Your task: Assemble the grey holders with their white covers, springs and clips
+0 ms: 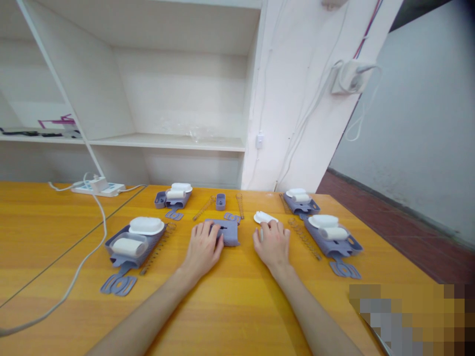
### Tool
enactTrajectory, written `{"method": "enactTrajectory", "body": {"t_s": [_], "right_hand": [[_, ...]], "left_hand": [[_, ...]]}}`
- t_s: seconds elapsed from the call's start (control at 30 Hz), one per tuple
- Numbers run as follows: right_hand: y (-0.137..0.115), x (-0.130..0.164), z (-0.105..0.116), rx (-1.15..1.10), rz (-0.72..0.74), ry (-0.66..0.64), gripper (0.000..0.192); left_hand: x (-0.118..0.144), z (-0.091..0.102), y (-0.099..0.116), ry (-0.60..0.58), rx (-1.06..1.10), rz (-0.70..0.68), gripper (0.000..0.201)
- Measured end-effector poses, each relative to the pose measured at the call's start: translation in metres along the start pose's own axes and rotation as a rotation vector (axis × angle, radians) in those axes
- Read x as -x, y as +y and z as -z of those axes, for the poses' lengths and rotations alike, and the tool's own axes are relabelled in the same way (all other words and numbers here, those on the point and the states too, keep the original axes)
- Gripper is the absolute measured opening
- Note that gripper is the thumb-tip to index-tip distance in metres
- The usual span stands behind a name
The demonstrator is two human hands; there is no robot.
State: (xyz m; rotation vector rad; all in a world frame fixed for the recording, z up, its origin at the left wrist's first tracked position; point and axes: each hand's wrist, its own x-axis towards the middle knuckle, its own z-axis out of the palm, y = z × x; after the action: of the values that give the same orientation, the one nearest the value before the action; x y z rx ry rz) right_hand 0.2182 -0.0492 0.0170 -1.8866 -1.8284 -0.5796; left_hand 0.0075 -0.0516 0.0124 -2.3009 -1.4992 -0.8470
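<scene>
Fingers of the left hand [202, 249] curved over the nine o'clock end of a grey housing [230, 235], which lay at twelve o'clock on the table [237, 316]; I couldn't tell whether they pinched it. It looked light, stiff and smooth, best held by its sides. Toward one o'clock, the right hand [272, 244] bent beside a white oval cover [264, 217], its grip hidden.
</scene>
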Motion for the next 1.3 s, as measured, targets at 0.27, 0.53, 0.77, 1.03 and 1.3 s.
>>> {"method": "enactTrajectory", "body": {"t_s": [0.27,0.53,0.77,1.03,1.3], "right_hand": [[-0.0016,-0.0005,0.0003,0.004,-0.014,-0.003,0.02],[-0.0007,-0.0024,-0.0004,-0.009,-0.036,-0.003,0.018],[-0.001,-0.0025,0.0023,-0.034,-0.046,0.032,0.019],[-0.0021,-0.0025,0.0037,-0.032,-0.05,0.055,0.012],[-0.0028,-0.0026,0.0001,-0.028,-0.053,0.071,0.009]], "left_hand": [[-0.0005,0.0005,0.0004,0.002,-0.015,-0.002,0.025],[-0.0001,0.0004,-0.0001,0.014,0.009,-0.002,0.023],[-0.0005,0.0008,-0.0004,0.056,0.012,-0.014,0.023],[0.0002,0.0009,-0.0001,0.044,0.027,0.002,0.022],[0.0004,-0.0007,-0.0017,0.069,0.015,-0.011,0.021]]}}
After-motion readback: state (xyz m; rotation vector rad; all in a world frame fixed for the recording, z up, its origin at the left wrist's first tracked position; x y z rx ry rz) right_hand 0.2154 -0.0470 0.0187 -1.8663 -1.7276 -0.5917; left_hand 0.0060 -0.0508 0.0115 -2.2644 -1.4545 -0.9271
